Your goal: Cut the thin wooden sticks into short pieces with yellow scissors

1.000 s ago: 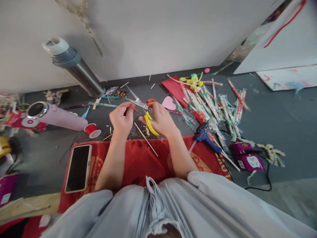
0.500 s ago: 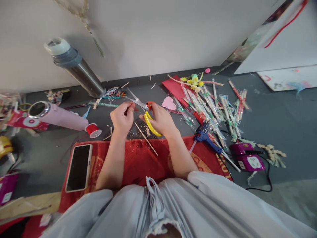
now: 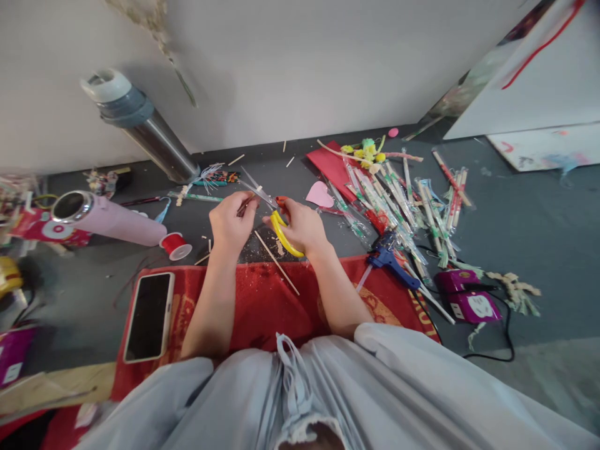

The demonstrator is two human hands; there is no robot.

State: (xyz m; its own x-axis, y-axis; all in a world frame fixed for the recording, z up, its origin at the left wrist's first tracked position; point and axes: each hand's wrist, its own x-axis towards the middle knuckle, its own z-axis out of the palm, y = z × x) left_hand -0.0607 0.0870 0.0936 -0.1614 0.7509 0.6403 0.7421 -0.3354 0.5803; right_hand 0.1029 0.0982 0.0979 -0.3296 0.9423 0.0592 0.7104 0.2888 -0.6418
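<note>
My right hand (image 3: pixel 304 226) is closed around the handles of a pair of scissors (image 3: pixel 285 234), one handle yellow and one orange. The blades point up and left, slightly apart. Left of them, my left hand (image 3: pixel 232 222) is closed in a pinch, its fingertips close by the blades. A small dark bit shows between those fingers, too small to name. Below the hands a thin wooden stick (image 3: pixel 276 262) lies partly over the red towel (image 3: pixel 262 312). Small pale shavings are scattered around it.
At left are a steel thermos (image 3: pixel 154 131), a pink bottle (image 3: pixel 117 219), a red thread spool (image 3: pixel 176 246) and a phone (image 3: pixel 149 317). At right lie several wrapped sticks (image 3: pixel 394 194), a blue glue gun (image 3: pixel 391 265), a pink paper heart (image 3: pixel 320 194) and a purple box (image 3: pixel 469 300) with a cable.
My right hand and the scissors have shifted slightly left. The fingers of my left hand have moved a little, and the dark bit between them shows more. The things on the table stay put.
</note>
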